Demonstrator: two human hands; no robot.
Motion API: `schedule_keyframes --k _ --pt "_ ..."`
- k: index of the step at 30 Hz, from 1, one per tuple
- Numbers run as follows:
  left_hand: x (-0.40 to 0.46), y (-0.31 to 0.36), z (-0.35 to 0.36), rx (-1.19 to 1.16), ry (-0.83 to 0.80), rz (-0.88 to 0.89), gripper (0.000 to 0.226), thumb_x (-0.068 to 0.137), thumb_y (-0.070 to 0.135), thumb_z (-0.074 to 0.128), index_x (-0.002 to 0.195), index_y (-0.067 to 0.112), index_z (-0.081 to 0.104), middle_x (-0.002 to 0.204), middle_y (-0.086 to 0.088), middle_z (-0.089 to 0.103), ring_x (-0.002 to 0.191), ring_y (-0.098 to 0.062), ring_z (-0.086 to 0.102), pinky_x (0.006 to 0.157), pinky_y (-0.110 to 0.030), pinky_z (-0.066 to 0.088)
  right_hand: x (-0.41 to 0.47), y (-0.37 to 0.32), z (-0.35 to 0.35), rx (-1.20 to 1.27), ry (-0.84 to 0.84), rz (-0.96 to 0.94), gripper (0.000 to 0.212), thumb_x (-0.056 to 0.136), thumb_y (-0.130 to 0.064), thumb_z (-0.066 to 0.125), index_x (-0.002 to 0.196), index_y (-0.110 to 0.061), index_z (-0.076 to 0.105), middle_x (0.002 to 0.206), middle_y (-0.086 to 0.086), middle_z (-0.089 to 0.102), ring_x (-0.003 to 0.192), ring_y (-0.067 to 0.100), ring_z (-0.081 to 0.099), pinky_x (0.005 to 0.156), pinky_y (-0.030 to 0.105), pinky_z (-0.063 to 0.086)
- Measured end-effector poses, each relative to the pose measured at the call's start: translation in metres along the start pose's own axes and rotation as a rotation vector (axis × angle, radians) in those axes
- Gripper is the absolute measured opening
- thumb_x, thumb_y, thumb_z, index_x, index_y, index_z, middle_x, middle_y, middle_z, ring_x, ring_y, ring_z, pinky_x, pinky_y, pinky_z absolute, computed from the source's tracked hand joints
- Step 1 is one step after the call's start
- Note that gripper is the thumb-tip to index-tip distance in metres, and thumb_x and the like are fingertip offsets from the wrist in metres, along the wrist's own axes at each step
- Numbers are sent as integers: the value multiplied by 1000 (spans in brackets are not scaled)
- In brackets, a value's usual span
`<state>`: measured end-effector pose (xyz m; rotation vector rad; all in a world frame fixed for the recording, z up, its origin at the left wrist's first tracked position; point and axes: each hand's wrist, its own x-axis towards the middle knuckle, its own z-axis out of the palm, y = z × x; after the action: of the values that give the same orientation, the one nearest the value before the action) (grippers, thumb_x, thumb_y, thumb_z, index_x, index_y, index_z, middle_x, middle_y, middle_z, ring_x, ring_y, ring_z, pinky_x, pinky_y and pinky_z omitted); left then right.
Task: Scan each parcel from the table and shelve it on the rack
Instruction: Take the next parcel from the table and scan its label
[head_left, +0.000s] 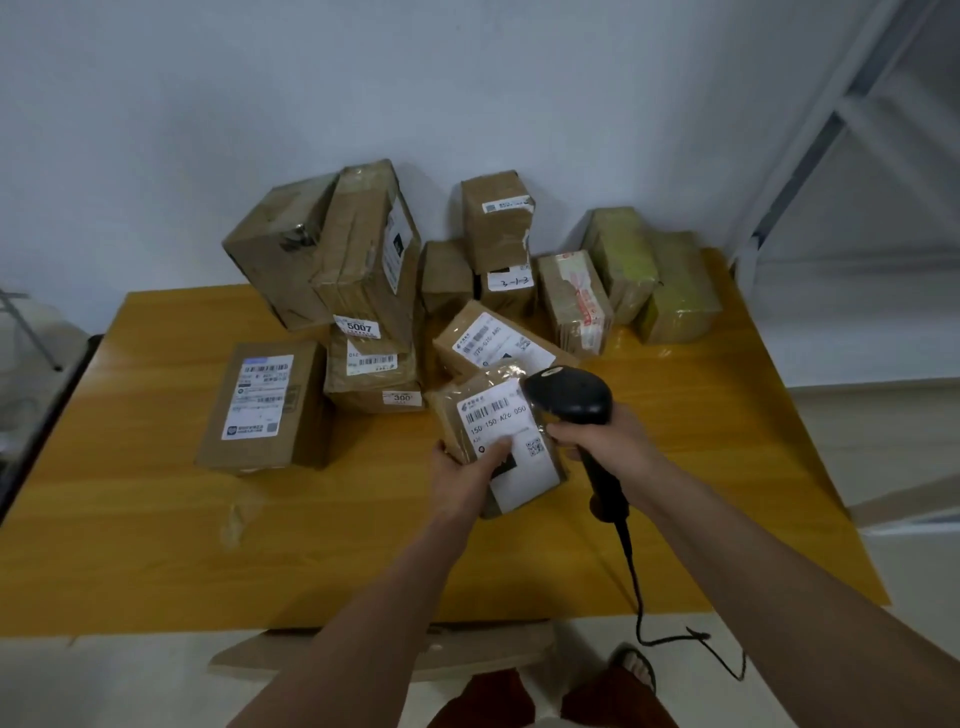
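Note:
My left hand (467, 470) grips a small brown parcel (467, 405) wrapped in clear tape, its white barcode label (524, 462) facing up, held just above the yellow table (156, 545). My right hand (608, 436) holds a black corded barcode scanner (569, 395), whose head sits right beside the label's top right corner. Several other brown parcels (363, 270) are piled at the back of the table.
A flat box (262, 405) lies at the left of the table. Two green-taped boxes (649, 275) stand at the back right. A white metal rack frame (810, 171) rises at the right. The scanner cable (639, 597) hangs over the front edge.

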<state>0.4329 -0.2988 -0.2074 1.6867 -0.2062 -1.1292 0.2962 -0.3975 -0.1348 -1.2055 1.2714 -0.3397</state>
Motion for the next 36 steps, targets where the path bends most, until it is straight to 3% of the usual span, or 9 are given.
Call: schedule_keyframes --k 3,6,8,10,12,16,23,32,36 --pt "1 24 -2 2 -48 84 42 78 21 80 113 22 57 113 2 68 98 -14 66 73 -29 56 -6 -17 -5 43 22 -43 18 78 -12 77 82 -25 65 93 5 71 95 27 66 95 49 50" --pt "4 54 -7 73 -117 114 79 60 32 91 126 18 51 121 0 67 106 -19 66 91 -44 55 -17 -38 -14 77 25 -102 18 79 -12 76 84 -26 65 94 6 71 96 26 66 96 48 50" --pt "5 74 -8 109 -141 141 104 41 41 96 131 17 49 122 -1 67 108 -21 66 93 -49 54 -26 -54 -20 79 9 -154 17 80 -10 75 88 -23 66 97 12 71 96 29 66 93 48 52" --pt "2 99 -6 122 -138 193 104 38 37 98 128 12 51 121 -4 67 107 -22 66 91 -50 55 -36 -69 -24 84 -14 -212 18 80 -10 75 95 -18 67 89 6 71 86 20 66 79 36 56" --pt "-1 124 -2 115 -116 231 96 46 23 98 125 12 45 119 -4 65 106 -21 63 92 -47 54 -47 -85 -25 92 -43 -277 21 80 -10 74 98 -18 66 82 -2 67 75 11 62 63 22 51" --pt "-6 166 7 50 -146 283 127 20 35 101 132 18 43 119 -5 67 105 -25 67 88 -50 56 -68 -107 -27 79 -78 -407 18 81 -11 74 90 -23 64 76 2 65 68 13 60 58 20 52" --pt "-4 191 24 95 -162 345 125 22 42 100 133 22 48 119 -1 68 110 -27 65 91 -53 54 -85 -111 -41 44 -25 -482 6 82 -12 73 82 -12 67 65 1 63 59 11 59 55 19 48" --pt "-9 196 47 143 -116 373 132 11 56 93 132 22 51 119 0 67 111 -24 64 91 -51 54 -91 -105 -62 25 -3 -543 6 84 -13 70 82 -16 65 66 -4 62 55 -3 58 53 11 44" --pt "-14 199 53 149 -95 375 134 9 58 91 131 21 52 119 0 67 108 -24 64 91 -50 55 -92 -104 -66 15 -19 -551 6 84 -13 71 85 -17 66 64 -6 60 56 -1 57 55 14 44"
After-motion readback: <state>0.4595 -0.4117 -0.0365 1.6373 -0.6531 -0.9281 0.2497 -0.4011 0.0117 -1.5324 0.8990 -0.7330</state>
